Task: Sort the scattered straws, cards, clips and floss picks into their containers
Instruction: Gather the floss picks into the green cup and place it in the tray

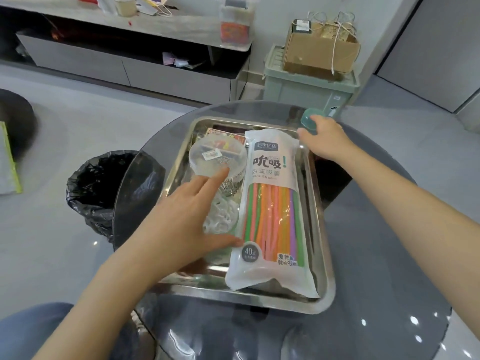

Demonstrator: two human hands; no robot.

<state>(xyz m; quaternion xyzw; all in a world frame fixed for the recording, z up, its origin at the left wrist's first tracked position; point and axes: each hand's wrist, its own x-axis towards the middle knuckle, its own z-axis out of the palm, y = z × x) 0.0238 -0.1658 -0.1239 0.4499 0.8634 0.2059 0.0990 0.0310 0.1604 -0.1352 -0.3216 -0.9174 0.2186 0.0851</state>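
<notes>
left hand [187, 214] hovers over the floss picks [220, 216] in the tray [326, 255], fingers straight and spread, thumb just beside the straw bag [272, 203]. right hand [324, 139] grips a teal cap [309, 120] at the tray's far corner.

Probably a home living room, low media cabinet [124, 61], glass table [389, 281], bin [101, 188]

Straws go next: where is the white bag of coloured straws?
Head view: the white bag of coloured straws lies lengthwise in the right half of the steel tray, just right of the clear round tub.
</notes>
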